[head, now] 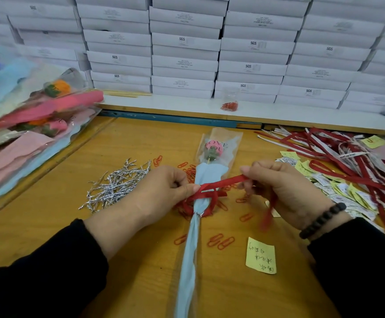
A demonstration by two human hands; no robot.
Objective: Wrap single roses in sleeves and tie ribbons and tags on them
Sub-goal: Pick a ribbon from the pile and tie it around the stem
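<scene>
A wooden table (141, 143) has bare surface at its far centre-left and along the near edge. A heap of silver twist ties (116, 185) blocks the left-centre, a stack of wrapped flowers (33, 125) the far left. Tangled red ribbons (338, 154) and paper tags (345, 193) crowd the right. Orange paper clips (221, 242) and a yellow note (260, 255) dot the middle. Stacked white boxes (187, 53) wall off the back.

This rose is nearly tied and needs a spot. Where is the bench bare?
Bare wood lies left of the silver twist ties, up to the sleeve pile, and between the ties and the blue rail. The right side is crowded with red ribbons and tags; paper clips ring the wrapped rose.
</scene>
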